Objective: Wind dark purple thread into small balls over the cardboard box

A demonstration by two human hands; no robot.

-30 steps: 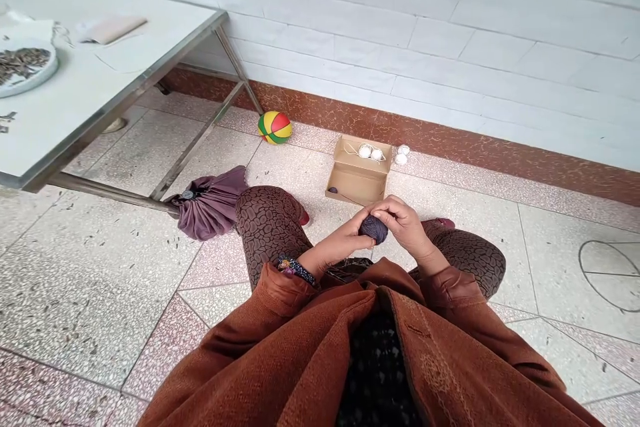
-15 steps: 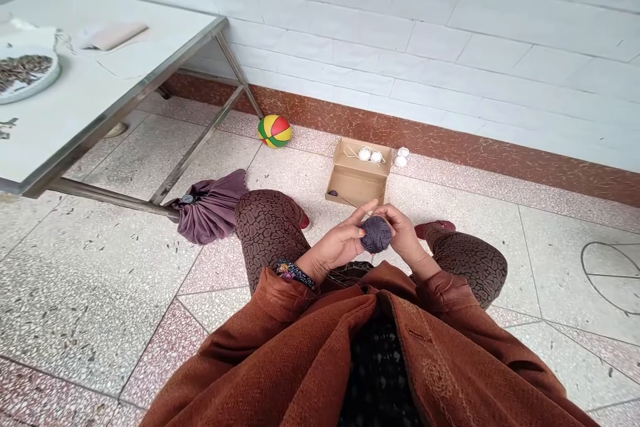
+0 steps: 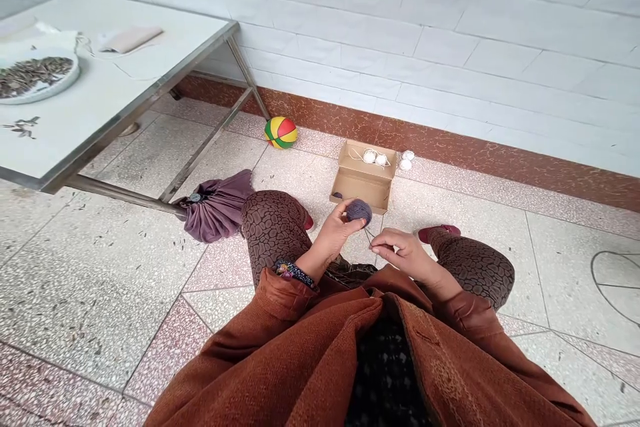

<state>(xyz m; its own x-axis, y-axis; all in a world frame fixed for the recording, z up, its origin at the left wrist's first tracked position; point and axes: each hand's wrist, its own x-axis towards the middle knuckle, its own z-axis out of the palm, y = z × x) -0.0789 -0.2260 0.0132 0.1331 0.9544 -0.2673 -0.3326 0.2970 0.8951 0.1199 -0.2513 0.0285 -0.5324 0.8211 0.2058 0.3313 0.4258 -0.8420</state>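
My left hand [image 3: 336, 232] is closed around a dark purple-grey ball of yarn [image 3: 359, 212], held up over the gap between my knees. From the ball a short strand of yarn [image 3: 369, 235] runs down to my right hand [image 3: 400, 250], whose thumb and fingers pinch it. Just beyond the ball, an open cardboard box [image 3: 361, 188] lies on the floor. A small dark ball [image 3: 338, 195] sits in its left corner, and white balls of string [image 3: 375, 158] rest in its lid. More white balls [image 3: 406, 161] lie on the floor to the right of the lid.
A table [image 3: 145, 70] with a metal frame stands at left, bearing a white tray [image 3: 40, 97] of dry brown pieces. Beneath its edge lies a purple cloth bag [image 3: 217, 208]. A colourful ball [image 3: 281, 132] rests by the wall [image 3: 425, 60]. A wire ring [image 3: 595, 273] is at right.
My right hand has come away from the yarn ball, moving down and right with the strand in its fingers. The ball, in my left hand, has shifted up and left.
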